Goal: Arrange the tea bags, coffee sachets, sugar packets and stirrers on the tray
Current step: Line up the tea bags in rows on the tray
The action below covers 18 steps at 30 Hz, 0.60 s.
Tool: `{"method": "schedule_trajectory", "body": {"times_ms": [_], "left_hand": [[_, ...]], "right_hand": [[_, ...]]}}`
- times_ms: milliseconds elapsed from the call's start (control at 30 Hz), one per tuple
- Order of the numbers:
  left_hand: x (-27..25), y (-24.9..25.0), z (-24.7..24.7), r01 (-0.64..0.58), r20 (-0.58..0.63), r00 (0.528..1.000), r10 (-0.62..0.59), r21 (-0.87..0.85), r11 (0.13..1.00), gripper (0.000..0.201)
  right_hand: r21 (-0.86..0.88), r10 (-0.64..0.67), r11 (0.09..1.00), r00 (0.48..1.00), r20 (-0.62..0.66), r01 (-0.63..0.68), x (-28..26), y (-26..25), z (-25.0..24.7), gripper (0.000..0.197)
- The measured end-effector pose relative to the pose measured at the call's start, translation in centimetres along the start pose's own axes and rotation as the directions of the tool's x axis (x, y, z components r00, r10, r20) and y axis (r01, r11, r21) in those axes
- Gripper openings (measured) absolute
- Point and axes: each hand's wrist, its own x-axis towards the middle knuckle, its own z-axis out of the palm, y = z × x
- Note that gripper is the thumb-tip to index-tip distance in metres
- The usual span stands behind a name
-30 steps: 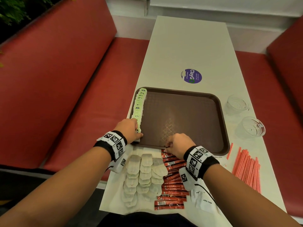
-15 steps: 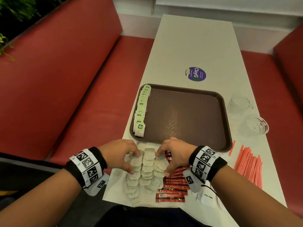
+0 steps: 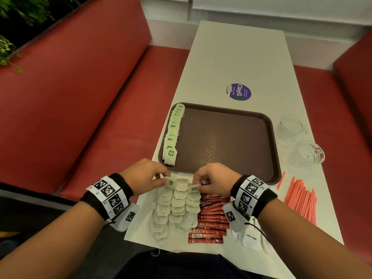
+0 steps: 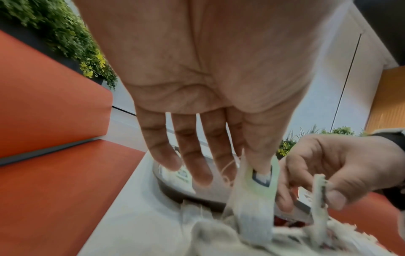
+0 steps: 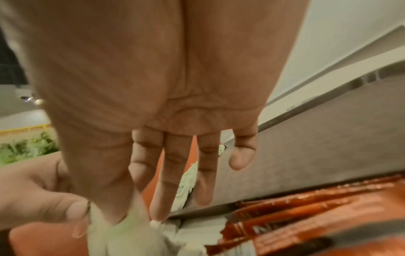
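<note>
A brown tray [image 3: 231,137] lies on the white table, with a row of green-tagged tea bags [image 3: 172,133] along its left side. In front of it, loose tea bags [image 3: 177,208] lie in three overlapping columns. My left hand [image 3: 164,179] pinches a green-tagged tea bag [image 4: 258,181] at the far end of the left column, lifting it. My right hand [image 3: 198,185] pinches another tea bag [image 3: 194,188] at the right column's far end. Red coffee sachets [image 3: 211,218] lie beside the bags, white sugar packets [image 3: 251,240] under my right wrist, and pink stirrers [image 3: 302,198] at the right.
Two glass cups [image 3: 289,125] [image 3: 308,154] stand right of the tray. A purple round sticker [image 3: 238,92] is on the table beyond it. Red bench seats [image 3: 100,117] flank the table on both sides.
Both hands pulled back from the tray's near edge to the loose tea bags. Each now pinches one bag and raises it from the pile.
</note>
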Motion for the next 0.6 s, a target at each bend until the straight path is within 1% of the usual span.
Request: {"method": "schedule_trajectory", "body": {"times_ms": [67,133,200,267,400,467,533,600], "left_hand": [[0.4,0.5,-0.5,-0.007,-0.072,0.997,0.003,-0.051,0.999,0.017],[0.9,1.2,-1.0,-0.020,-0.134,0.991,0.005,-0.108,0.994,0.010],[1.5,2.1,-1.4,-0.046,-0.184,0.983,0.017,-0.156,0.987,0.006],[2.2,3.1,-1.7,-0.081,-0.225,0.974,0.039,-0.178,0.981,0.003],[3.7,4.3,-2.5,-0.132,-0.283,0.957,0.067,-0.214,0.968,0.004],[4.4,4.6,-2.8,-0.168,-0.336,0.938,0.084,-0.228,0.959,0.005],[5.0,4.8,-2.9,-0.170,-0.384,0.922,0.049,-0.287,0.943,0.004],[5.7,4.9,-2.7,-0.140,-0.392,0.920,-0.022,-0.379,0.915,0.007]], "right_hand": [[0.140,0.018,0.990,0.996,-0.082,-0.007,0.0,-0.1,-0.2,0.020],[0.309,0.068,0.951,0.986,-0.154,-0.018,0.2,-0.2,-0.2,0.022],[0.389,0.106,0.921,0.969,-0.223,-0.012,0.7,-0.5,-0.5,0.024],[0.421,0.109,0.907,0.958,-0.266,0.014,1.0,-0.8,-1.0,0.023],[0.379,0.034,0.921,0.954,-0.298,0.085,1.8,-0.9,-1.6,0.017],[0.381,0.041,0.920,0.941,-0.336,0.095,2.2,-0.7,-1.8,0.016],[0.405,0.071,0.910,0.924,-0.375,0.094,2.5,-0.4,-2.1,0.019],[0.430,0.083,0.895,0.906,-0.416,0.115,2.6,-0.2,-2.7,0.017]]}}
